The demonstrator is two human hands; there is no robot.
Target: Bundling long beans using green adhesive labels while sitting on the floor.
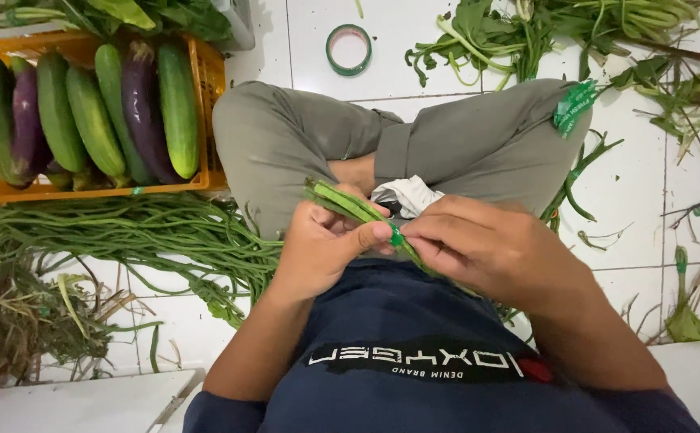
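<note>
Two hands meet over my lap: my left hand is closed around one bundle of long green beans, thumb pressed onto a green tape band around it, and my right hand pinches the same bundle just beside that band, fingers curled shut on it. The bundle tilts up toward the left, its tip just over my left knee, and I can't count the stalks in it.

One orange crate sits on the floor at upper left, holding what I count as five cucumbers and two purple eggplants, packed side by side and filling it wall to wall. One loose pile of long beans lies in front of the crate, running up against my left leg. One tape roll lies on the tiles ahead of my knees, apart from everything. One heap of leafy greens spreads across the upper right, with a strip of green tape on my right knee and scraps trailing down the right edge.

Bare tile shows between the knees and the tape roll, and to the right of my right knee; the left side is crowded
</note>
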